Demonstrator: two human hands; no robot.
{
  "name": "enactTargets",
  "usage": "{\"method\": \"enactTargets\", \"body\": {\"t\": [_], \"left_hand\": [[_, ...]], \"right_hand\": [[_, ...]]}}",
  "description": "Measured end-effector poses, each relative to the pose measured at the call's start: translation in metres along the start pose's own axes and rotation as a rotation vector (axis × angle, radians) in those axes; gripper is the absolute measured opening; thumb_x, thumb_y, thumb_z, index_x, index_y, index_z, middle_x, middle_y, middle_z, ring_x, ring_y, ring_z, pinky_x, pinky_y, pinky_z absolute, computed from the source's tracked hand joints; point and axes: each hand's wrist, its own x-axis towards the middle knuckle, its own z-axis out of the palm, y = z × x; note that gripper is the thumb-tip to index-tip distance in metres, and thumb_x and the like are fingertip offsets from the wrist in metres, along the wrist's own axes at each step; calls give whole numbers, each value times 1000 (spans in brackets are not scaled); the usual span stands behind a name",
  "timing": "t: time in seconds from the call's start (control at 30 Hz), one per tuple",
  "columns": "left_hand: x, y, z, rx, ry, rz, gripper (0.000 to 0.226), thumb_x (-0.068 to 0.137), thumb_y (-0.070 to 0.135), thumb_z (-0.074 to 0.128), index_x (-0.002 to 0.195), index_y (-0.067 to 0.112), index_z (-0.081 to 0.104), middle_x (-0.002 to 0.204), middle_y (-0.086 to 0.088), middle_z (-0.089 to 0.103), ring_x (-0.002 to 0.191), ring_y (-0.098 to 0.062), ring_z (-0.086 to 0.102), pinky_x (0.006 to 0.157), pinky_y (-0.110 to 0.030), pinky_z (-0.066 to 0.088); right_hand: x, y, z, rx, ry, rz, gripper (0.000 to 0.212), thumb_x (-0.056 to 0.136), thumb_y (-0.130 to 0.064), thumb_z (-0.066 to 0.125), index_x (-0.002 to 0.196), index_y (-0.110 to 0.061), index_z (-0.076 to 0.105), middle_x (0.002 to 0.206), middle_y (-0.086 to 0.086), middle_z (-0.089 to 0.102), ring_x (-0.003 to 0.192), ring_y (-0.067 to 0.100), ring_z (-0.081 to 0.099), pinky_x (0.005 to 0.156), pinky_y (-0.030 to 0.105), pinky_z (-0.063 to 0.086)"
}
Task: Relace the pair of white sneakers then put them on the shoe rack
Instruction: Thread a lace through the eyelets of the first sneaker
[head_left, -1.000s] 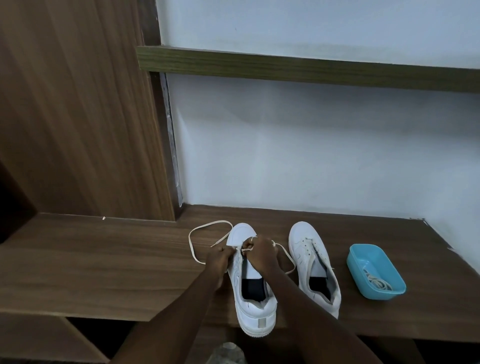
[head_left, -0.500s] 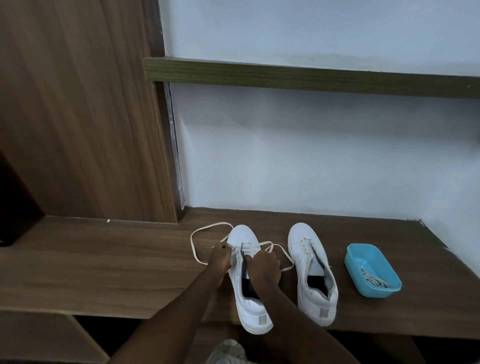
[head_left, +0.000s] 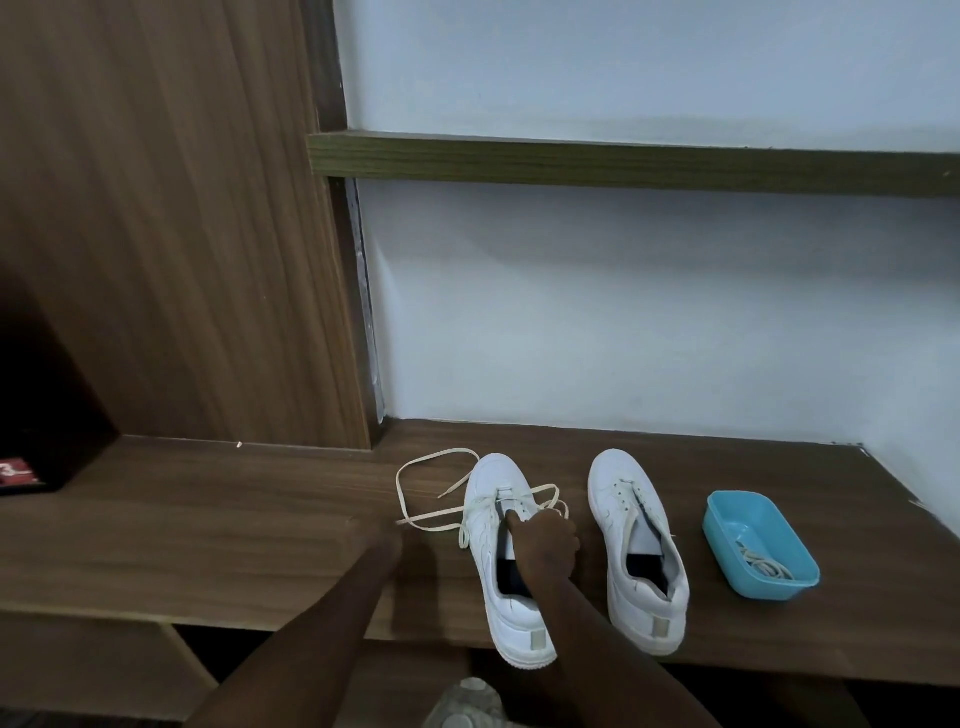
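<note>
Right grip (head_left: 545, 540) rests on the sneaker (head_left: 519, 629) tongue; left grip (head_left: 379, 540), blurred, lies by the lace (head_left: 436, 514); I cannot tell either hold. Draw the 2 ends even before the next eyelet.

We see two white sneakers on a wooden bench (head_left: 208, 530), toes toward 12 o'clock. The right hand (head_left: 548, 540) lies on the tongue of the left sneaker (head_left: 485, 566), fingers curled; whether it pinches the lace (head_left: 431, 516) we cannot tell. The lace loops out toward 10 o'clock. The left hand (head_left: 382, 540) is blurred, at 9 o'clock of this sneaker, near the lace end. At 3 o'clock of the right sneaker (head_left: 613, 519) stands a blue tub (head_left: 769, 590) with a second lace (head_left: 763, 564) inside.
</note>
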Motion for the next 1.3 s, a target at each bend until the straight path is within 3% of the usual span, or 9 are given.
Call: {"method": "enactTargets", "body": {"t": [0.13, 0.27, 0.37, 0.5, 0.6, 0.7, 0.87, 1.0, 1.3], "left_hand": [[-2, -13, -23, 121, 81, -195, 34, 96, 14, 41, 124, 4, 58, 131, -15, 53, 123, -31, 48, 97, -39, 43], [-8, -11, -25, 245, 43, -214, 36, 97, 28, 41, 127, 17, 56, 132, -5, 49, 123, -26, 42, 99, -37, 36], [-19, 10, -10, 270, 48, -20, 37, 95, 38, 40, 128, 25, 53, 135, 0, 45, 125, -26, 35, 102, -43, 29], [-33, 51, 10, 234, -122, 445, 29, 96, 40, 41, 117, 33, 60, 128, 11, 54, 125, -21, 39, 105, -44, 25], [-44, 69, 22, 243, -152, 557, 28, 98, 36, 40, 116, 36, 62, 122, 12, 61, 127, -18, 42, 105, -41, 26], [-50, 73, 25, 191, -165, 475, 27, 95, 33, 44, 113, 29, 63, 120, 6, 60, 125, -22, 43, 106, -48, 23], [-58, 70, 11, 362, -38, 481, 26, 96, 34, 42, 107, 29, 65, 105, 7, 64, 124, -16, 34, 96, -44, 26], [-52, 51, -6, 481, 23, 434, 25, 94, 36, 47, 110, 27, 63, 112, 7, 63, 126, -18, 32, 103, -49, 24], [-21, -9, -36, 605, 82, 133, 33, 94, 17, 40, 122, 23, 58, 126, 2, 57, 131, -26, 26, 111, -52, 16]], "right_hand": [[-2, 1, -2, 73, -58, -1, 49, 90, -50, 55, 113, -7, 64, 110, 8, 67, 100, 21, 64, 79, 27, 51], [-5, -1, -4, 104, -84, -9, 46, 92, -46, 54, 114, -6, 63, 109, 8, 67, 99, 21, 65, 73, 26, 50], [-7, -2, -6, 103, -87, -15, 45, 93, -45, 52, 116, -8, 62, 113, 7, 66, 101, 21, 64, 74, 26, 49], [-8, -2, -7, 92, -82, -32, 44, 95, -44, 50, 119, -9, 59, 116, 7, 65, 103, 21, 64, 76, 25, 49], [-8, -2, -9, 70, -74, -30, 45, 96, -45, 47, 123, -10, 57, 119, 6, 63, 107, 21, 62, 79, 26, 48], [-8, -2, -10, 61, -81, -29, 46, 96, -45, 45, 125, -11, 56, 122, 5, 62, 109, 20, 61, 80, 25, 47], [-8, 0, -10, 52, -86, -32, 45, 97, -44, 45, 124, -11, 56, 122, 6, 61, 109, 21, 61, 81, 27, 47], [-10, -1, -12, 92, -81, -33, 43, 97, -41, 47, 124, -9, 53, 123, 7, 60, 111, 23, 59, 81, 28, 45], [-12, -2, -13, 32, -96, -63, 41, 97, -43, 45, 120, -12, 57, 122, 5, 61, 111, 22, 59, 83, 30, 47]]}}
